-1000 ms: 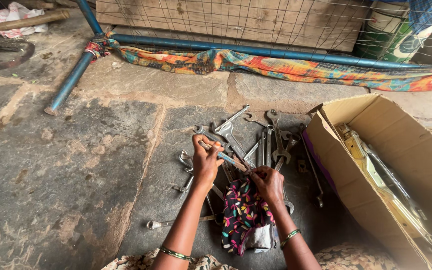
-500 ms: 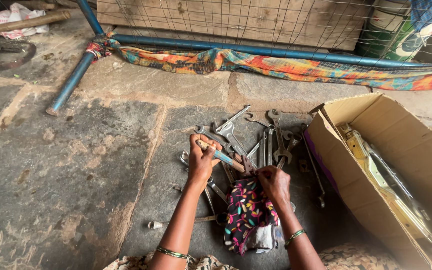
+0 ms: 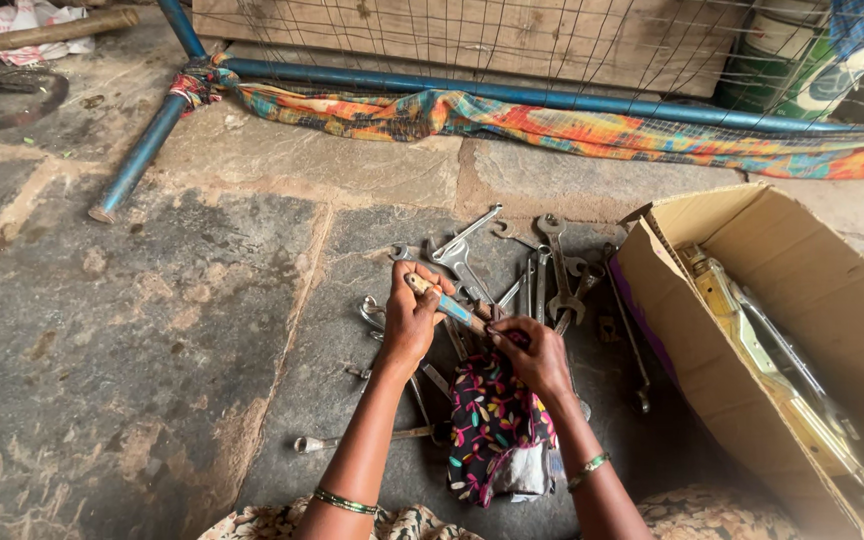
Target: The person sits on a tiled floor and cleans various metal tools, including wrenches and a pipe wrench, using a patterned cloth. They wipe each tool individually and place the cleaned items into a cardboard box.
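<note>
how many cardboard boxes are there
1: a cardboard box lies open on its side on the stone floor, right of the right hand and the spanners.

Stone floor, outdoorsy daylight, pretty cluttered edges.

Big grey stone slabs [image 3: 152, 330] with sandy joints, worn and dusty. Along the back runs a blue pipe [image 3: 512, 95] with a colourful cloth [image 3: 572, 130] draped under it, wire mesh [image 3: 472, 40] over wooden boards behind. An open cardboard box [image 3: 712, 330] sits at right, a wooden handle [image 3: 42, 30] top left.
</note>
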